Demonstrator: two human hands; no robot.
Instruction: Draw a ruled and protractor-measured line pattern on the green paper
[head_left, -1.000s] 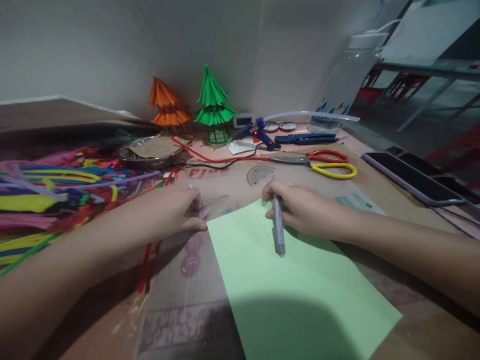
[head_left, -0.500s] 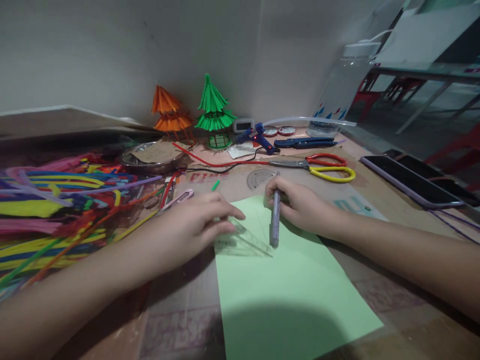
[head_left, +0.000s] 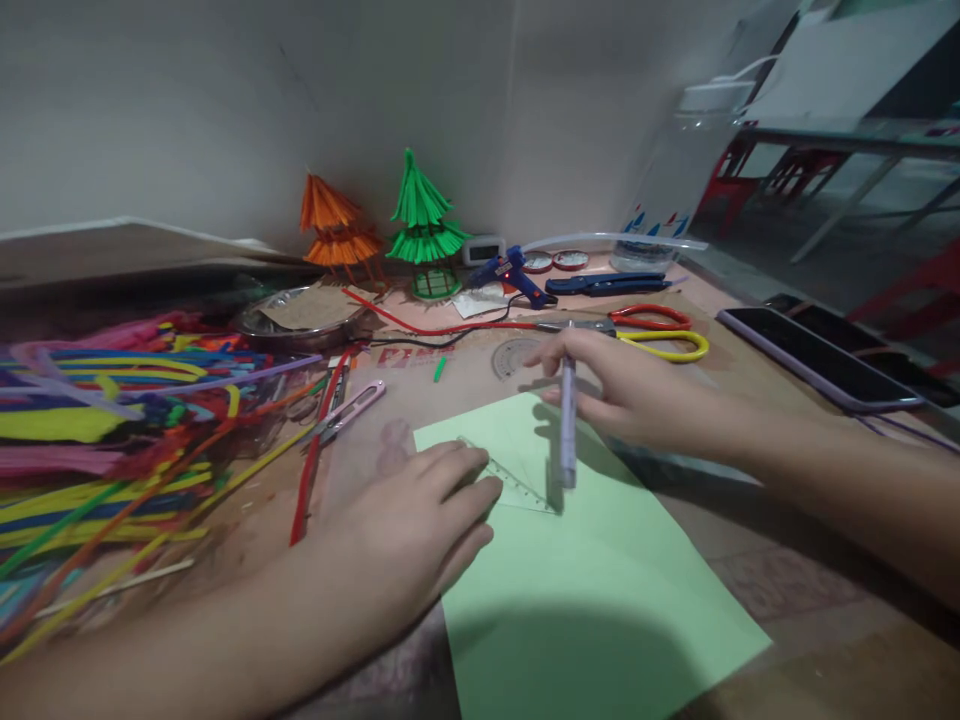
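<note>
A sheet of light green paper (head_left: 585,580) lies on the table in front of me. My left hand (head_left: 424,515) rests flat near its left edge, fingers stretched over part of a clear triangular set square (head_left: 521,490). Above the right half of the sheet, my right hand (head_left: 611,385) holds a pale purple pen (head_left: 568,440) between thumb and fingers, its thick end toward me. Shadows of the pen and fingers fall on the paper. Just beyond the sheet are a clear protractor (head_left: 511,360) and a small green piece (head_left: 439,370).
Colourful pipe cleaners (head_left: 97,420) pile up at left, beside a small pink-handled cutter (head_left: 352,408). Behind stand orange (head_left: 337,220) and green (head_left: 426,225) tiered models, a blue glue gun (head_left: 514,275), scissors (head_left: 667,345), blue pliers (head_left: 607,284) and a bottle (head_left: 675,170). Phones (head_left: 817,355) lie right.
My left hand has come down toward me and flattened over the set square, which now lies on the paper. My right hand has shifted right and its fingers have loosened around the pen.
</note>
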